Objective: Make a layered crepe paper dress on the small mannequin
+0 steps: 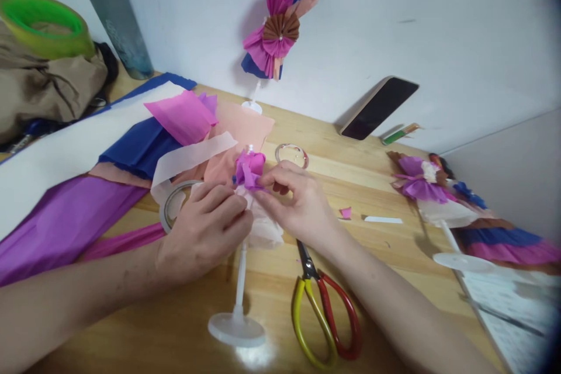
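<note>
A small paper doll on a clear white stand [237, 327] sits at the middle of the wooden table [377, 257]. It wears a white paper skirt [266, 228] and a purple crepe-paper top [249, 169]. My left hand [205, 228] is closed around the doll's body and skirt. My right hand [293, 201] pinches the purple paper at the doll's chest with thumb and fingertips.
Scissors with yellow and red handles [322, 315] lie under my right wrist. A tape roll [173, 201] and sheets of crepe paper [144, 146] lie to the left. A finished doll [276, 29] stands by the wall, another [442, 201] lies right. A phone [379, 108] leans on the wall.
</note>
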The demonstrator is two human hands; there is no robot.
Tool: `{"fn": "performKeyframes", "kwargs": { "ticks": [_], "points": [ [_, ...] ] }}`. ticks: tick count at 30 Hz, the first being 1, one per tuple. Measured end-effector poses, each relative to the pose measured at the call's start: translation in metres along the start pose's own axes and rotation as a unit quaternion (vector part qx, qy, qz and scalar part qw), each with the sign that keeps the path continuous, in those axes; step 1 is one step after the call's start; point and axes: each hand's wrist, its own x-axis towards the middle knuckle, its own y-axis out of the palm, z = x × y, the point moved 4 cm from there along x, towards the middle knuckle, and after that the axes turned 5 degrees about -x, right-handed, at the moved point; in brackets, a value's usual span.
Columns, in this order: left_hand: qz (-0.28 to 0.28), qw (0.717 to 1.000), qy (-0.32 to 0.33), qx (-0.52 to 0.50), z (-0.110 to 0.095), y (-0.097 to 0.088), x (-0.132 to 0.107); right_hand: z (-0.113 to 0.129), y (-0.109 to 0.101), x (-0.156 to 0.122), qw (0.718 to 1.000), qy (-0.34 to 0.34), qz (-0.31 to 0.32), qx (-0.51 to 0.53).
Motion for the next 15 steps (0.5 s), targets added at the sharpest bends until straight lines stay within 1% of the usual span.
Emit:
{"fn": "performKeyframes", "kwargs": {
  "ticks": [2, 4, 7, 11, 15],
  "points": [
    [0.002, 1.000, 0.003, -0.005, 0.000, 0.000, 0.000, 0.000, 0.002, 0.000, 1.000, -0.001, -0.004, -0.017],
    [0.003, 1.000, -0.001, -0.007, 0.000, 0.001, 0.000, -0.002, 0.004, 0.001, 1.000, 0.008, -0.007, -0.011],
    [0.012, 1.000, -0.008, -0.010, 0.001, 0.002, -0.001, -0.008, 0.005, 0.001, 0.999, 0.040, -0.012, 0.024],
    [0.007, 1.000, -0.009, -0.011, 0.001, 0.001, -0.002, -0.017, 0.008, -0.001, 0.993, 0.093, -0.001, 0.067],
    [0.005, 1.000, -0.008, -0.016, 0.001, 0.000, -0.002, -0.020, 0.008, -0.003, 0.989, 0.122, 0.001, 0.086]
  ]
}}
